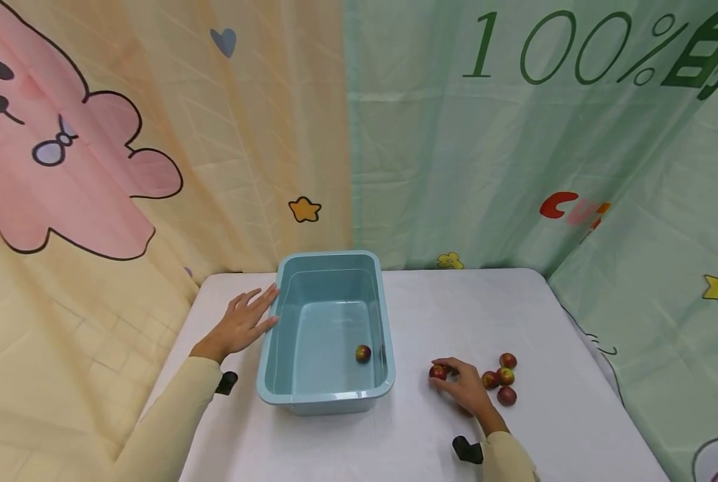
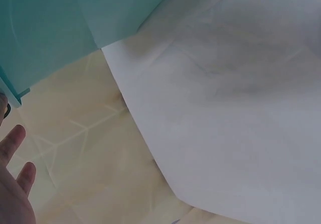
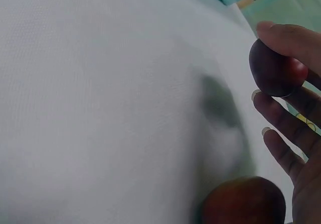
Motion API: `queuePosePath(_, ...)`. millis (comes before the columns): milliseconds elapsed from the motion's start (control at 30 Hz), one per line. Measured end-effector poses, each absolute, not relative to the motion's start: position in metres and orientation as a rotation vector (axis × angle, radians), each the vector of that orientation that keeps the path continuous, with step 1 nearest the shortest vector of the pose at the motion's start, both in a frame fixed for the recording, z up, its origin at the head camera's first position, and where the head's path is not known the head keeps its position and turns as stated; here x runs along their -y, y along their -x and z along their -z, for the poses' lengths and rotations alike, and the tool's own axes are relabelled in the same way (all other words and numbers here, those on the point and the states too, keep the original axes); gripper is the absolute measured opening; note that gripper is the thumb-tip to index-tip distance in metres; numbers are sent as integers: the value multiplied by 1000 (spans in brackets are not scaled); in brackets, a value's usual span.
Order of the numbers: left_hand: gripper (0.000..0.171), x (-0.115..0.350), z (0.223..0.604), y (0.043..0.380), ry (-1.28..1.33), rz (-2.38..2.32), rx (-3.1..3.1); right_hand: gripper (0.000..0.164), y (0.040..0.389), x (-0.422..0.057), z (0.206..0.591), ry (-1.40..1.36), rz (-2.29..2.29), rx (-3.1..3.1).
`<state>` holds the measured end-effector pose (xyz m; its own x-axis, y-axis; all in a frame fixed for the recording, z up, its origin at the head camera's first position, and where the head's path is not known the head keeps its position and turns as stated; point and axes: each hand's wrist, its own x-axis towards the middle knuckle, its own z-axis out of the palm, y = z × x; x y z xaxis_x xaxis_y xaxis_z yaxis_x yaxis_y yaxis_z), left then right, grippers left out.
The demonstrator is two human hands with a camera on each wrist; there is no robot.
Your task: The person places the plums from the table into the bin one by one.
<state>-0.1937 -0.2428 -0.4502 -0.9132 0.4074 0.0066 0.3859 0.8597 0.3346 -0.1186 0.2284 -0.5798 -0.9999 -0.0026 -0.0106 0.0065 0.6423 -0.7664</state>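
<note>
In the head view my right hand pinches a small red apple between thumb and fingers, to the right of the light-blue plastic basin. The right wrist view shows this apple above the white cloth, the lower fingers spread beneath it. Another apple lies near the palm, mostly hidden by the hand in the head view. My left hand, fingers extended, rests at the basin's left rim. One red-and-yellow apple sits on the basin floor towards its right side.
Several more apples lie clustered on the white-covered table, right of my right hand. Printed curtains hang close behind the table and along its sides. A thin dark cable runs by the right edge.
</note>
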Motion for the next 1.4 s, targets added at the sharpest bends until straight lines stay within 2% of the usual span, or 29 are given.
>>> queuePosePath(733,70,240,447,194,-646,-489,-2976,46,160,-210,524,113,1379,-2791)
queuePosePath(833,70,241,448,195,-652,-491,-2977,42,163,-205,519,160,1397,-2793)
queuePosePath(1133,69,240,446,196,-660,-493,-2983,47,172,-193,499,297,1435,-2778)
queuePosePath(1400,69,240,445,194,-661,-493,-2982,43,177,-184,484,407,1458,-2802)
